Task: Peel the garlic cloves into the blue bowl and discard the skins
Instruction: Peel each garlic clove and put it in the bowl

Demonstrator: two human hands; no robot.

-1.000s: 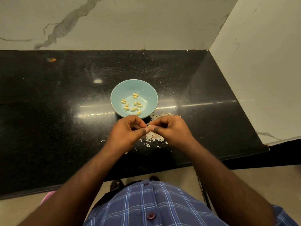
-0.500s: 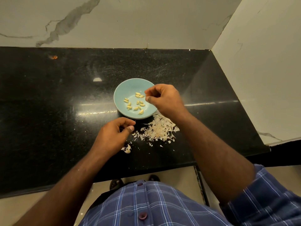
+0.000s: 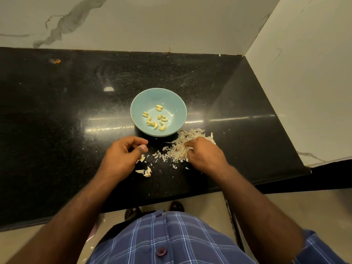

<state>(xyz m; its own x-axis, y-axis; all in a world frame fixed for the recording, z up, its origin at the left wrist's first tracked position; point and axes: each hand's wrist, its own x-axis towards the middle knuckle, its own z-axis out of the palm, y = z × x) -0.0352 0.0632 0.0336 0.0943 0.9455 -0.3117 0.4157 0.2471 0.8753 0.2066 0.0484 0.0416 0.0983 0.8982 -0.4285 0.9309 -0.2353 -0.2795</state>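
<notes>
My round pale-blue ceramic bowl [image 3: 137, 107] sits on the black speckled stone bench [image 3: 57, 121], with about a dozen peeled yellowish garlic cloves [image 3: 155, 119] lying loose in its bottom. Just beside the bowl, on its near right, is a heap of thin papery white garlic skins [image 3: 179, 147]. My right hand [image 3: 204, 155] rests on that heap, fingers curled down into the flakes; I cannot tell whether they have hold of any. My left hand [image 3: 123, 153] sits on the bench near the bowl's front edge, fingers loosely curled with the thumb by the forefinger, and nothing shows between them. A few unpeeled whitish garlic cloves [image 3: 145, 171] lie on the bench just beside my left wrist. My blue checked shirt [image 3: 171, 241] fills the bottom of the view.
</notes>
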